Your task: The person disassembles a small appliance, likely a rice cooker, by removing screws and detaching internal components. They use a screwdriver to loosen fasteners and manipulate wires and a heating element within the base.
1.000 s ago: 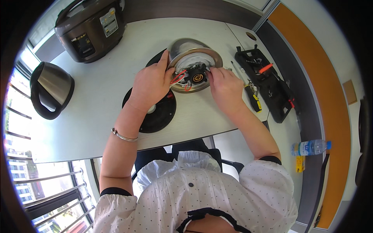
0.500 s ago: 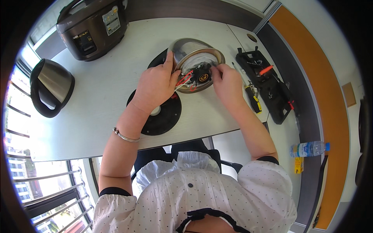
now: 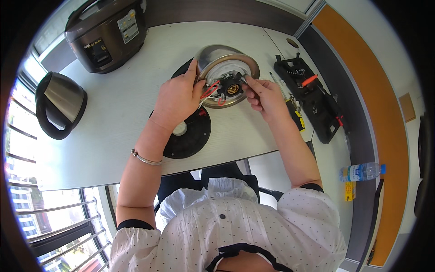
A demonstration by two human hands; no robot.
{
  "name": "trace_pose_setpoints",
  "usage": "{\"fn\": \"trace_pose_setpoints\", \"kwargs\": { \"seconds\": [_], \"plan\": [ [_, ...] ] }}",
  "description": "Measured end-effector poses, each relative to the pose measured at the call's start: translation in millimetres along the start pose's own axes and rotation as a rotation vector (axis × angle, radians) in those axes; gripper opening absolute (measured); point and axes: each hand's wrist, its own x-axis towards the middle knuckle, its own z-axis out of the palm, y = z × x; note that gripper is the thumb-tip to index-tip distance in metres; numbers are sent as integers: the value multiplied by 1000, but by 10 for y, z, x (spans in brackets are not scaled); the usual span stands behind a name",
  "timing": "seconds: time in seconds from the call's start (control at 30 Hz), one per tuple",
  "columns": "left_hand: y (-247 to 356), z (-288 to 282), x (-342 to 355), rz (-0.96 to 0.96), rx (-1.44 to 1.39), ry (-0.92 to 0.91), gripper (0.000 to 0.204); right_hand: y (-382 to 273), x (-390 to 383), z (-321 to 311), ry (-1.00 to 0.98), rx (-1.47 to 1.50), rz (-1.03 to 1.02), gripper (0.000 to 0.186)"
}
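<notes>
A shiny metal kettle body (image 3: pixel 217 52) lies tilted on the table, its open underside facing me. Inside the rim sits a black round connector (image 3: pixel 232 89) with a brass-coloured centre, and red wires (image 3: pixel 209 92) and white ones run from it. My left hand (image 3: pixel 178 97) grips the rim at its left side, index finger stretched along the metal. At the connector's upper right edge, my right hand (image 3: pixel 265 96) pinches with thumb and index finger; the exact spot they hold is small. A black plastic disc (image 3: pixel 192 140) with a white centre lies under my left wrist.
A brown rice cooker (image 3: pixel 106 41) and a steel kettle (image 3: pixel 61 102) stand at the left. On the right are a black tool case (image 3: pixel 312 106), a red-handled tool (image 3: pixel 310 80) and a yellow-black screwdriver (image 3: pixel 295 115). A water bottle (image 3: pixel 360 172) lies beyond the table's right edge.
The kettle body and connector have shifted slightly left and turned a little. My right hand has rolled, so its thumb and curled fingers show more. My left hand has moved slightly left with the rim.
</notes>
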Motion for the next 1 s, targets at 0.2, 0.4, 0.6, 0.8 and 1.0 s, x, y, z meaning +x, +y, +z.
{"fn": "trace_pose_setpoints", "kwargs": {
  "seconds": [0.2, 0.4, 0.6, 0.8, 1.0],
  "plan": [
    [-36, 0, 1, -7, -27, 11, 45, -6, -51, -120, -98, 225, 133, 27],
    [-61, 6, 3, -30, -85, 3, 46, -28, -124, -315, -139, 433, 222, 23],
    [-49, 20, 13, -19, -92, 0, 46, -123, -274, -401, -29, 161, 28, 17],
    [-45, -32, 0, -36, -109, -5, 47, -590, -17, -1023, 225, -447, -274, 13],
    [5, -9, 26, 14, -137, 0, 48, -765, 624, -2162, 527, -1291, -413, 17]
  ]
}}
